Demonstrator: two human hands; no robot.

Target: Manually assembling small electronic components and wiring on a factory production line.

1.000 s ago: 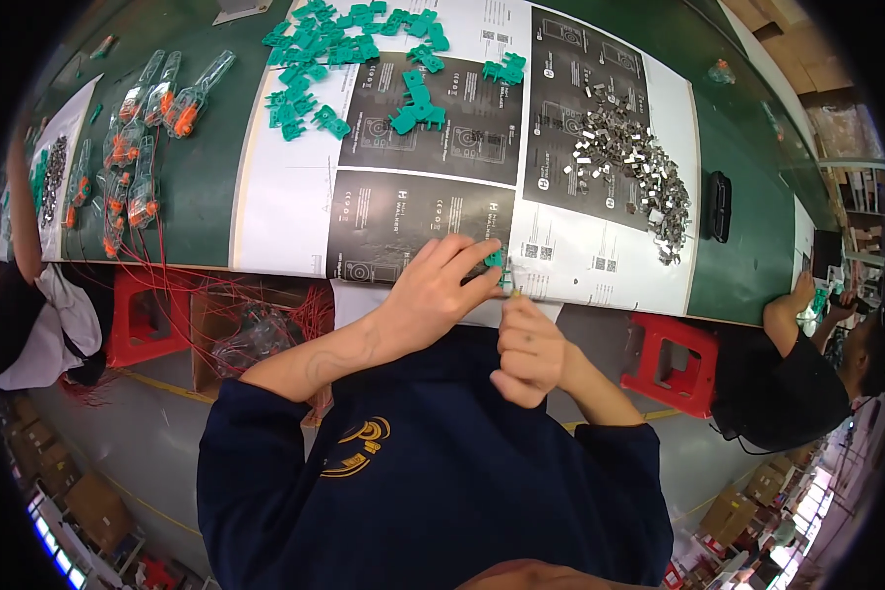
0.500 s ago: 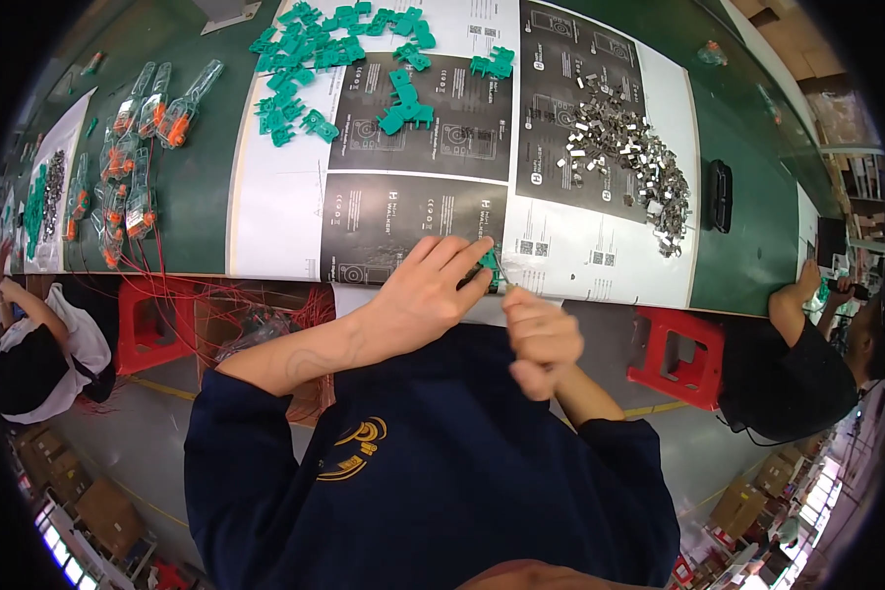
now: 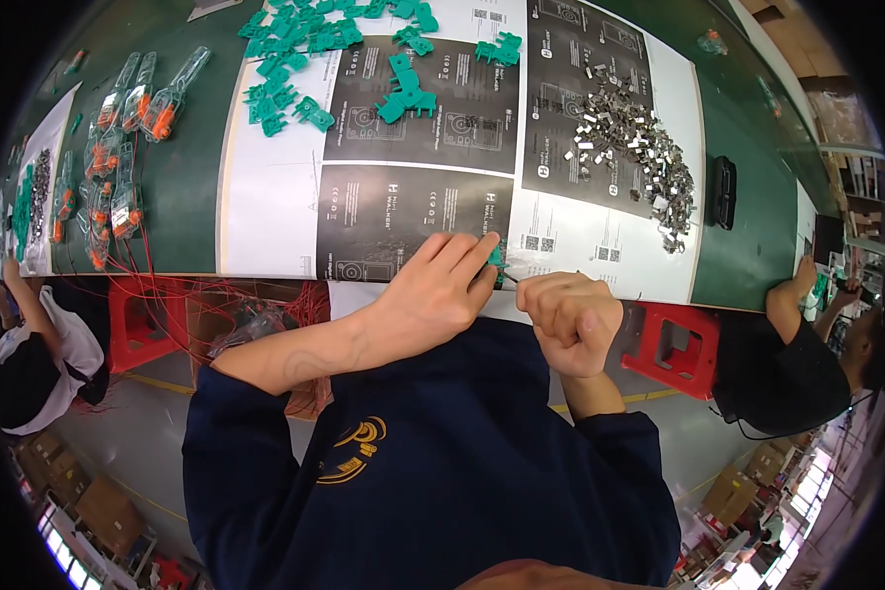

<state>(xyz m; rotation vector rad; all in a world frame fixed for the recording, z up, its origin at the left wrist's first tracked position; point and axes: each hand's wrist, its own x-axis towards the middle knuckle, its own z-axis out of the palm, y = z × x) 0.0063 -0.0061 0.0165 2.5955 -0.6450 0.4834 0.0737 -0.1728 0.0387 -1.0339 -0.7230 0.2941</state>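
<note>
My left hand rests at the table's near edge, its fingers closed on a small green plastic part. Much of that part is hidden under the fingertips. Just to the right, my right hand is curled into a fist around a thin tool with a dark metal shaft. Its tip meets or lies close to the green part; the handle is hidden in the fist. Farther off lies a pile of similar green plastic parts. Small silvery metal pieces are heaped at the right.
Printed black-and-white sheets cover the green table. Clear plastic pieces with orange ends and red wires lie at left. A black oblong object sits at right. Red stools stand below; other people sit at both sides.
My right fist has turned and moved a little up and to the right, and the tool's shaft now lies flatter. My left hand keeps its grip on the green part.
</note>
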